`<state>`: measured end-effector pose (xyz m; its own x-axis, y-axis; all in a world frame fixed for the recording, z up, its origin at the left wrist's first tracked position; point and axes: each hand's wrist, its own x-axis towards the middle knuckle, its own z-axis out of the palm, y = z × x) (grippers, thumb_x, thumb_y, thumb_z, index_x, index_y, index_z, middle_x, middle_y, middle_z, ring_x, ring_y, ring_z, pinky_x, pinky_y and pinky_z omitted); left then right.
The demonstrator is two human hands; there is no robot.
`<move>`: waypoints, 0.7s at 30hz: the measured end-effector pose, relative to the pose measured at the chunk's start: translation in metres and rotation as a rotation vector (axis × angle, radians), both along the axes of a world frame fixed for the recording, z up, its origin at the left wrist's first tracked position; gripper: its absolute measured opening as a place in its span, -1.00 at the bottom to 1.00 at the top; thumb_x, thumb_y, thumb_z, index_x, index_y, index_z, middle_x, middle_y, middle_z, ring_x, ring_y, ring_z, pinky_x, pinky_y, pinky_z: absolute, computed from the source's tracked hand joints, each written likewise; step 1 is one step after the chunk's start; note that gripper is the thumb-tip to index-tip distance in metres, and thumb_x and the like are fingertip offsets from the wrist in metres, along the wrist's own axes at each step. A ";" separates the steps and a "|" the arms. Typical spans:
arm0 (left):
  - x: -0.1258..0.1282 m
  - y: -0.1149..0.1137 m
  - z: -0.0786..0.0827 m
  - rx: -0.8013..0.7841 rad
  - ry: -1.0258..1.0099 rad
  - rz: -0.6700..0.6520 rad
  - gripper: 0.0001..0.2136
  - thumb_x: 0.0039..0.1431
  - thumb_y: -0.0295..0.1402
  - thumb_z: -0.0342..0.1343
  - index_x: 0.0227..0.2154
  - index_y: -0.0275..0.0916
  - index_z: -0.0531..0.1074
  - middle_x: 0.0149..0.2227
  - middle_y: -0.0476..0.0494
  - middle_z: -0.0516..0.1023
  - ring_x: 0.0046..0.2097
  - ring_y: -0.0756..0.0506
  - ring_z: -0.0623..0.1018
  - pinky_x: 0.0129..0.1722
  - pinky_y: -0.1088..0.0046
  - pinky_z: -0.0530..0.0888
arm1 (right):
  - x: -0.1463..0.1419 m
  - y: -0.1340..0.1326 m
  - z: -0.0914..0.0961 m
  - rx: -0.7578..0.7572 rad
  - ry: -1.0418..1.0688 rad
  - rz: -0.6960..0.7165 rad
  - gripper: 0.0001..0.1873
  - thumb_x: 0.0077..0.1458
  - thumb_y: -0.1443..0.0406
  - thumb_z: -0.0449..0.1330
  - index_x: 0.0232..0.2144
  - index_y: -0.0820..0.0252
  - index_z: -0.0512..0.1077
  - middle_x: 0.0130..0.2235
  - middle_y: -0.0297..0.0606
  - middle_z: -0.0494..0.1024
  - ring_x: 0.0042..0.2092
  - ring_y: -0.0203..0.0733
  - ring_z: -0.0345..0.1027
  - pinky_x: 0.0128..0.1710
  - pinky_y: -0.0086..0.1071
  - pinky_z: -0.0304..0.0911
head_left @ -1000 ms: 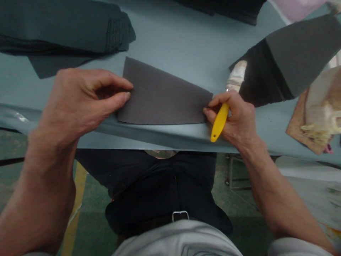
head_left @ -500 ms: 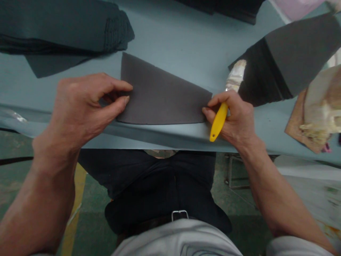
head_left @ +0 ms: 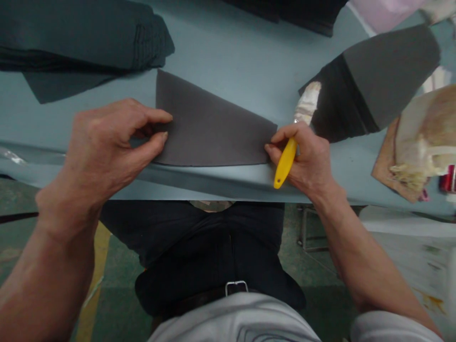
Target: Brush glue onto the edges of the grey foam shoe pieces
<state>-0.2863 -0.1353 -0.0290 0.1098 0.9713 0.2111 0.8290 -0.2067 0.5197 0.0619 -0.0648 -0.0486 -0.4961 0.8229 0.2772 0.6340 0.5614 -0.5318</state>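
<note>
A dark grey wedge-shaped piece of material (head_left: 210, 126) lies flat at the near edge of the blue-grey table (head_left: 235, 61). My left hand (head_left: 107, 142) pinches its left end between thumb and fingers. My right hand (head_left: 306, 154) is closed round a tool with a yellow handle (head_left: 285, 164) and its fingertips press the piece's right corner. The tool's whitish, wrapped-looking head (head_left: 308, 102) pokes out above my fingers.
A stack of dark green-grey sheets (head_left: 78, 38) lies at the back left. More dark grey and black cut pieces (head_left: 370, 80) are piled at the right. A brown board with whitish residue (head_left: 413, 142) sits at the far right. Dark material (head_left: 295, 14) lies along the back edge.
The piece has been drawn slightly leftward and its left end looks taller. My left hand has slid a little lower along that end. My right hand stays at the right corner.
</note>
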 end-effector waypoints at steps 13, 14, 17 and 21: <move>0.002 -0.002 -0.006 0.089 0.084 -0.072 -0.69 0.45 -0.32 0.05 0.07 -0.31 0.59 -0.09 -0.24 0.67 -0.03 -0.16 0.63 0.05 0.27 0.53 | -0.001 -0.002 -0.008 0.136 0.067 0.065 -0.84 0.19 0.40 0.30 -0.22 0.06 0.44 -0.32 -0.37 0.59 -0.35 -0.22 0.43 -0.29 -0.34 0.32; 0.003 -0.002 -0.005 0.088 0.088 -0.071 -0.68 0.45 -0.32 0.04 0.08 -0.32 0.59 -0.07 -0.26 0.67 -0.01 -0.18 0.63 0.07 0.25 0.54 | -0.002 -0.002 -0.008 0.139 0.070 0.069 -0.83 0.19 0.41 0.30 -0.22 0.06 0.44 -0.32 -0.37 0.59 -0.35 -0.22 0.44 -0.29 -0.34 0.32; 0.006 -0.003 -0.004 0.068 0.115 -0.047 -0.67 0.47 -0.31 0.01 0.09 -0.33 0.58 -0.05 -0.27 0.66 0.04 -0.20 0.62 0.13 0.19 0.55 | -0.002 -0.004 -0.010 0.181 0.065 0.082 -0.81 0.18 0.44 0.29 -0.22 0.06 0.44 -0.31 -0.37 0.60 -0.32 -0.21 0.46 -0.29 -0.35 0.31; 0.010 -0.004 -0.004 0.024 0.161 0.009 -0.66 0.47 -0.31 -0.03 0.10 -0.32 0.56 -0.03 -0.28 0.63 0.08 -0.25 0.59 0.19 0.07 0.54 | -0.004 -0.005 -0.014 0.236 0.047 0.060 -0.82 0.19 0.43 0.27 -0.20 0.05 0.44 -0.28 -0.34 0.62 -0.28 -0.17 0.50 -0.25 -0.33 0.34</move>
